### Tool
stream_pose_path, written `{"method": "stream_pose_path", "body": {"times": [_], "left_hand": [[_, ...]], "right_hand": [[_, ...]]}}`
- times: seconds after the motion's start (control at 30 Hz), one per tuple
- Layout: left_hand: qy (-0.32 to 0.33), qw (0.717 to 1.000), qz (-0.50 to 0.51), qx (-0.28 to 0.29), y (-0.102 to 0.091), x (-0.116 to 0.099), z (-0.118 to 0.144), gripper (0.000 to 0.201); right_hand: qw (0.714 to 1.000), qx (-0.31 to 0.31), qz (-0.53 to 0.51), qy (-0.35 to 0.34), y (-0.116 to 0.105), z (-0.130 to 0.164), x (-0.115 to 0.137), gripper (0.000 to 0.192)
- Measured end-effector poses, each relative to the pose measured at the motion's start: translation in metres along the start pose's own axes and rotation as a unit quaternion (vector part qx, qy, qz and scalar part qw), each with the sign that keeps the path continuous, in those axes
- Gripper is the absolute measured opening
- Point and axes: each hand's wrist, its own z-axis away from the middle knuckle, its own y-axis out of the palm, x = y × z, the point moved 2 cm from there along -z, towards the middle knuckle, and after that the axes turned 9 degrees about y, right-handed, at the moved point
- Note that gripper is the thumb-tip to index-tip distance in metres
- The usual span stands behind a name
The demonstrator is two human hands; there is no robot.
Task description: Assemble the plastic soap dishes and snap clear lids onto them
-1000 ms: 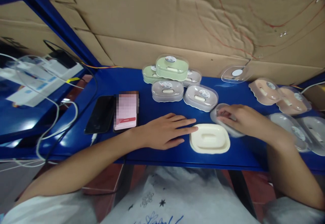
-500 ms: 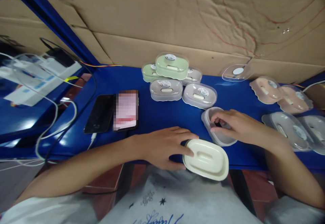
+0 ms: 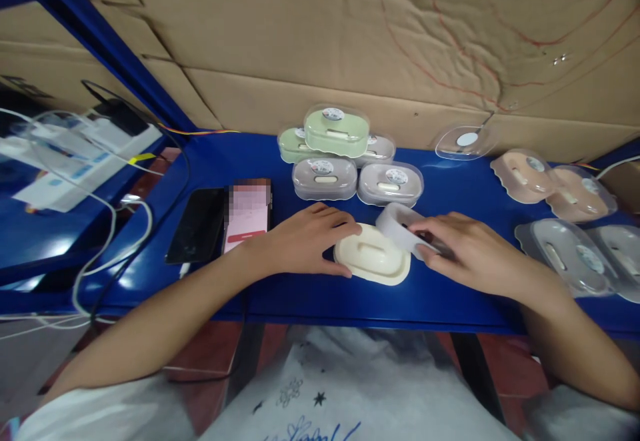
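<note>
Left hand [image 3: 313, 241], thumb and forefinger wide, straddling the left end of the tray [image 3: 373, 251] on the table [image 3: 310, 304]: looks light, stiff, slick, best held by its rim. At its right end, the tilted tub [image 3: 397, 226], probably bendy; right hand [image 3: 467, 254] pinches its near wall, fingertips nearly together.

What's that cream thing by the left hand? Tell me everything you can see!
The cream piece is a rounded oval, smooth and plastic-looking, with a border around it and a long rounded shape in its middle. It sits low over the blue table, fairly flat. The left hand grips its left end. A translucent tub overlaps its far right part; whether they touch is unclear.
</note>
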Motion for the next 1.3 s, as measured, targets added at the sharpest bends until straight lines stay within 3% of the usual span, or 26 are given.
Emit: {"method": "stream_pose_path", "body": {"times": [0.13, 0.33, 0.63, 0.73, 0.8, 0.9, 1.03, 1.13, 1.3], "left_hand": [[0.008, 0.998, -0.045, -0.051, 0.004, -0.002, -0.002, 0.083], [0.067, 0.993, -0.081, -0.061, 0.003, -0.004, -0.003, 0.045], [0.085, 0.992, -0.068, -0.059, 0.005, -0.002, -0.004, 0.037], [0.089, 0.992, -0.058, -0.063, 0.005, -0.005, -0.004, 0.034], [0.086, 0.993, -0.050, -0.064, 0.005, -0.006, -0.004, 0.030], [0.082, 0.993, -0.049, -0.064, 0.005, -0.008, -0.004, 0.027], [0.081, 0.993, -0.055, -0.062, 0.004, -0.008, -0.004, 0.025], [0.080, 0.993, -0.058, -0.057, 0.004, -0.009, -0.004, 0.025], [0.074, 0.994, -0.067, -0.055, 0.004, -0.010, -0.005, 0.027]], "right_hand": [[0.996, -0.046, -0.023, -0.078, 0.020, -0.010, 0.026, 0.036], [0.986, -0.081, 0.007, -0.144, 0.054, -0.017, 0.039, 0.046], [0.977, -0.117, 0.030, -0.175, 0.059, -0.023, 0.038, 0.037], [0.970, -0.144, -0.020, -0.193, 0.053, -0.029, 0.016, 0.038], [0.971, -0.205, -0.049, -0.116, 0.044, -0.036, -0.017, 0.040], [0.952, -0.290, -0.005, 0.098, 0.031, -0.045, -0.085, 0.050], [0.932, -0.270, 0.057, 0.234, 0.027, -0.051, -0.158, 0.073], [0.927, -0.249, 0.076, 0.269, 0.031, -0.054, -0.177, 0.083], [0.923, -0.224, 0.125, 0.285, 0.031, -0.058, -0.163, 0.081]]}}
